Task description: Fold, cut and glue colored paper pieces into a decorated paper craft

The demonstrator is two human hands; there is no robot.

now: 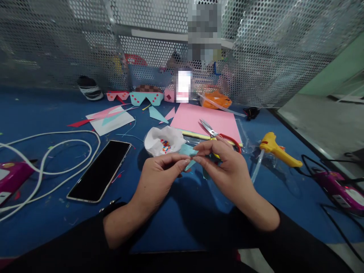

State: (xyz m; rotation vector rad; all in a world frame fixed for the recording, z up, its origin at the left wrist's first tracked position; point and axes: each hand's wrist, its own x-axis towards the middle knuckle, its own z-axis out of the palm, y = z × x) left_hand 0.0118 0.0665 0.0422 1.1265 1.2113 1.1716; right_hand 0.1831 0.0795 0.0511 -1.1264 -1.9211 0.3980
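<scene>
My left hand (162,176) and my right hand (224,167) meet at the fingertips, both pinched near a light-blue paper piece (186,150). Whatever small thing lies between the fingertips is too small to make out. Just behind my left hand is a bowl lined with white paper (152,140), holding small red, blue and orange bits (165,146). Scissors (210,129) with red handles lie behind my right hand, their blades over pink sheets (204,115).
A black phone (101,170) and a white cable (42,163) lie left. To the right are a yellow glue gun (280,149) and a purple power strip (341,191). Paper glasses (146,98) and an orange packet (216,100) stand near the perforated metal screen (159,49).
</scene>
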